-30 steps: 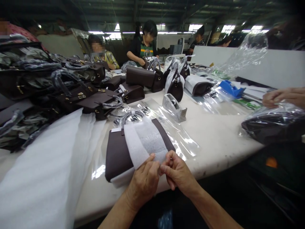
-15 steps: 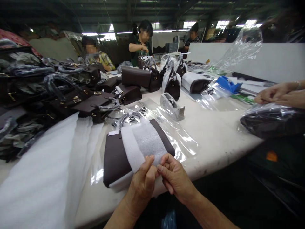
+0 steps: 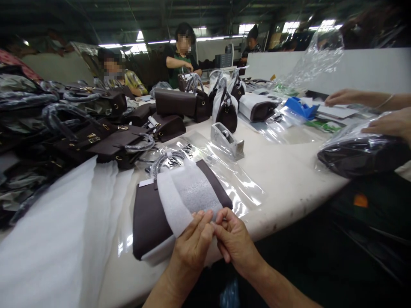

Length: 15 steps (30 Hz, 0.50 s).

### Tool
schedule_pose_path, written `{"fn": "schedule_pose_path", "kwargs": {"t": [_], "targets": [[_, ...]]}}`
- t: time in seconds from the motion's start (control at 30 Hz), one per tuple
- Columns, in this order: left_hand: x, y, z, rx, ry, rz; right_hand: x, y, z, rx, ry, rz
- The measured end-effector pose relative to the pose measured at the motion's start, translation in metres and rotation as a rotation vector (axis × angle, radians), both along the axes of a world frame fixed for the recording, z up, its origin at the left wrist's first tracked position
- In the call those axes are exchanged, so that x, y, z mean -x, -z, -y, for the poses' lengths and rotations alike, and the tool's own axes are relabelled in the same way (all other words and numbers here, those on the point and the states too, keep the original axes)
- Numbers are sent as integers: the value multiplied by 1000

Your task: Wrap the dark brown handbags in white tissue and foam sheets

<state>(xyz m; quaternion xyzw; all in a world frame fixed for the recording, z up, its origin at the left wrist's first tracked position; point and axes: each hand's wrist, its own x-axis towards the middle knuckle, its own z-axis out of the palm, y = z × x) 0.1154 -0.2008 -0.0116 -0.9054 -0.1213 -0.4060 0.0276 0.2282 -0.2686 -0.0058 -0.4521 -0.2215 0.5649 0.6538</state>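
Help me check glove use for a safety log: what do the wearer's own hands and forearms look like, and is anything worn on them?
The left hand and right hand are both bare, with no gloves. The forearms show no sleeves down to the picture's lower edge. I can make out no watch, bracelet, ring or marking.

pale tabletop [image 3: 285, 175] gave a reach free passage between tape dispenser [image 3: 222, 138] and plastic-covered bag [image 3: 362, 156], as i saw it, but the foam-wrapped handbag [image 3: 176, 201] barred the middle; heaped handbags [image 3: 111, 143] and foam sheets [image 3: 58, 239] walled off the left.
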Motion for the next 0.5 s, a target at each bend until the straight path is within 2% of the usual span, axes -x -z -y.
{"fn": "schedule_pose_path", "kwargs": {"t": [0.13, 0.27, 0.5], "targets": [[-1, -3, 0, -1, -42, -36, -2, -1, 9, 61, 19, 73], [-3, -4, 0, 8, -46, -59, -6, 6, 20, 196, 69, 149], [-11, -5, 1, 16, -35, -35, -9, 19, 11, 246, 138, 229]]}}
